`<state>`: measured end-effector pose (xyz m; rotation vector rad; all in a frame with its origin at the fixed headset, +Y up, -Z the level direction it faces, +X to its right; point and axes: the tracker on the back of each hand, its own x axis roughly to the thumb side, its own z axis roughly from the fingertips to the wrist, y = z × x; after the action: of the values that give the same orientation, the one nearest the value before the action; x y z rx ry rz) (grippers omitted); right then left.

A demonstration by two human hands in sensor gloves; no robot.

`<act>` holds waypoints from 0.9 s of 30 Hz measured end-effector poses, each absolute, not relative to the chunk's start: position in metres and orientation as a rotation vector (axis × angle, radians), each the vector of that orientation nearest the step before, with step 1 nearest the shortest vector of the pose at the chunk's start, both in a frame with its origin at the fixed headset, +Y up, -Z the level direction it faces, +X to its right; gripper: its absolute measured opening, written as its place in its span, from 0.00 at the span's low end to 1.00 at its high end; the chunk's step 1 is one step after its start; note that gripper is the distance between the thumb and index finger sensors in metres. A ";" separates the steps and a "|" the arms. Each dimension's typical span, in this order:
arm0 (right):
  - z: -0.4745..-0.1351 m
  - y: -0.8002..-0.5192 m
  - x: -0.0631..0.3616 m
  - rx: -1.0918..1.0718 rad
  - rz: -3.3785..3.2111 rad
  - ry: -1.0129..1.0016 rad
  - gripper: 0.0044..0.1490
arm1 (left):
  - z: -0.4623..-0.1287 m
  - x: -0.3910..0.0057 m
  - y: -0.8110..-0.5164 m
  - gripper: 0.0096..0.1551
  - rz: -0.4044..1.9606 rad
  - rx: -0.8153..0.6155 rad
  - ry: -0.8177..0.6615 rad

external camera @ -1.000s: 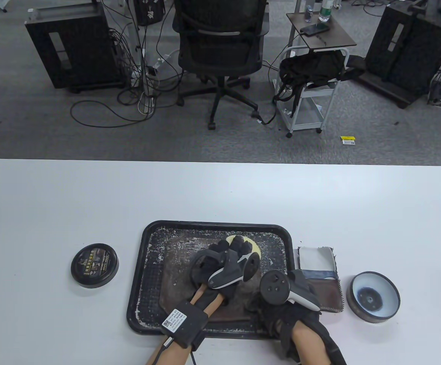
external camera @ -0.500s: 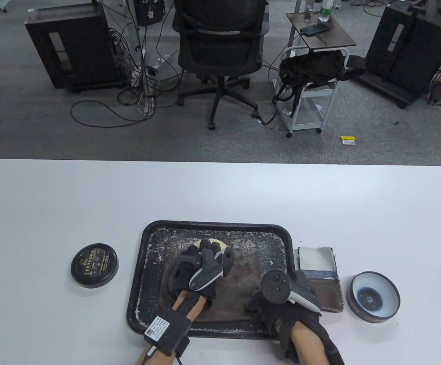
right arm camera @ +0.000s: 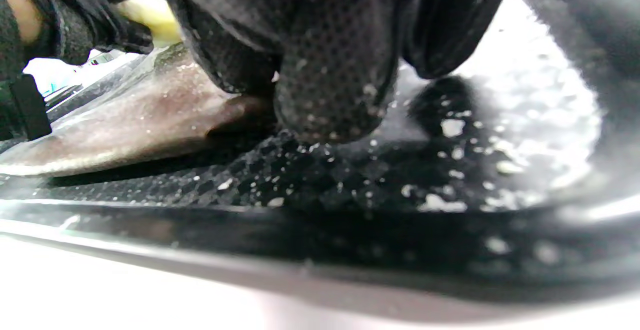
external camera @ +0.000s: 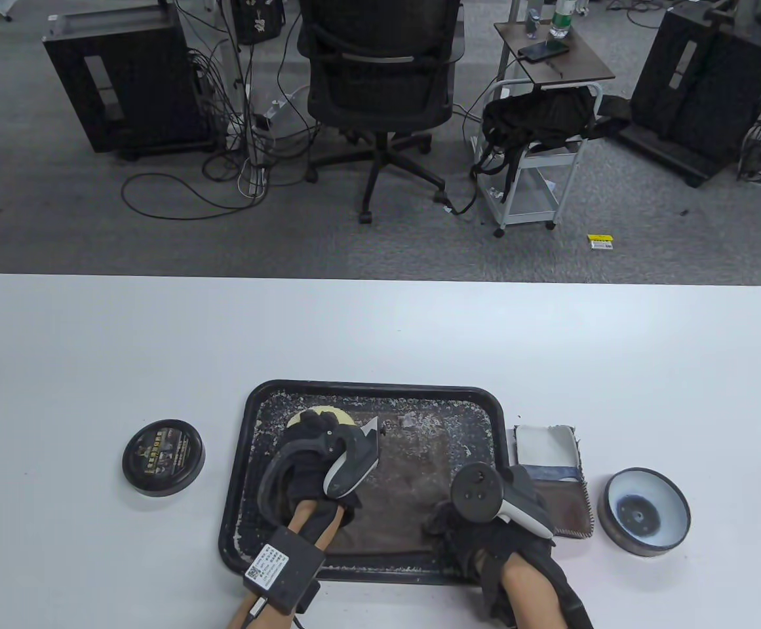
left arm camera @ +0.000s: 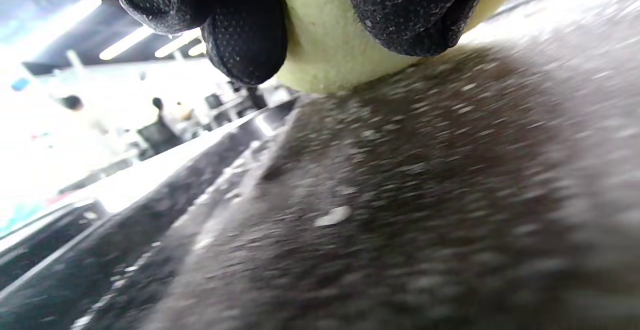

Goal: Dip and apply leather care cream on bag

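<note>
A flat brown leather bag (external camera: 413,485) lies in a black tray (external camera: 367,389). My left hand (external camera: 318,452) grips a pale yellow sponge (external camera: 320,414) and presses it on the bag's far left part; the left wrist view shows my fingers (left arm camera: 245,35) around the sponge (left arm camera: 325,45) against the leather (left arm camera: 400,195). My right hand (external camera: 478,517) presses down on the bag's near right corner, fingertips (right arm camera: 330,85) on the leather edge (right arm camera: 150,115). The open cream tin (external camera: 645,512) stands right of the tray.
The tin's black lid (external camera: 163,457) lies left of the tray. A small brown and white pouch (external camera: 550,472) lies between the tray and the tin. White flecks cover the tray floor (right arm camera: 450,170). The table edge is near my wrists.
My left hand has slid the sponge leftward across the far part of the bag, from the middle toward the tray's far left. My right hand has stayed put.
</note>
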<state>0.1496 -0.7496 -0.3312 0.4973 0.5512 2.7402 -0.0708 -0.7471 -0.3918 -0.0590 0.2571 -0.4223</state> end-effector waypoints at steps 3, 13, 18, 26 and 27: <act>-0.331 -0.750 0.149 0.493 2.739 0.555 0.29 | -0.392 -0.079 -0.748 0.34 -0.516 -0.091 0.321; -0.331 -0.750 0.149 0.490 2.744 0.555 0.29 | -0.388 -0.078 -0.746 0.34 -0.559 -0.129 0.317; -0.331 -0.750 0.150 0.494 2.739 0.558 0.29 | -0.387 -0.072 -0.744 0.34 -0.491 -0.100 0.227; -0.331 -0.751 0.150 0.499 2.732 0.557 0.29 | -0.380 -0.054 -0.741 0.34 -0.469 -0.047 0.093; -0.331 -0.751 0.150 0.501 2.734 0.557 0.29 | -0.378 -0.050 -0.741 0.34 -0.460 -0.043 0.071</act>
<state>0.1497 -0.7509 -0.3305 0.5006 0.5571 2.7337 -0.0501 -0.7410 -0.3782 -0.0430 0.0706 -0.4597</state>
